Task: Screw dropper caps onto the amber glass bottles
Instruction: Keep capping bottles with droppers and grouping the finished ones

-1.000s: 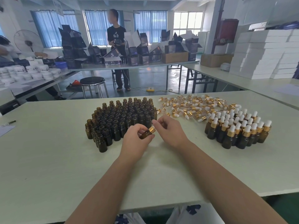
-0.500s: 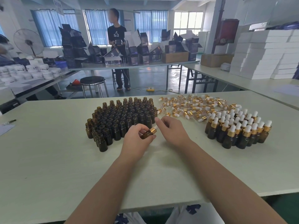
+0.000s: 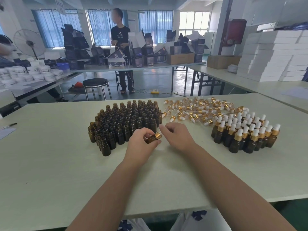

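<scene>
**Head view.** The left hand [image 3: 141, 144] grips a small amber glass bottle [image 3: 149, 140] just above the pale worktop [image 3: 50, 164], with fingers and thumb curled round its body. The bottle lies tilted almost flat, its neck towards the right hand [image 3: 177, 138]. A gold-collared dropper cap [image 3: 158, 135] sits on the neck.

A second earlier the right hand's fingertips pinched the cap. That hand has since drawn slightly back to the right. Its fingers are loosely curled, and the forefinger reaches to just above the collar. Whether it touches the cap's bulb cannot be told, as that spot is pale and blurred.

The collar appears seated against the bottle's shoulder, so the thread is probably run home or nearly so. The withdrawal reads either as a regrip between turns or as the end of tightening.

Behind the left hand stands the block of uncapped amber bottles [image 3: 126, 120]. To its right lies the heap of loose gold-and-white dropper caps [image 3: 200, 110]. Nearer on the right stands the group of finished capped bottles [image 3: 246, 135], where this bottle likely belongs. Most bottles remain uncapped.
</scene>
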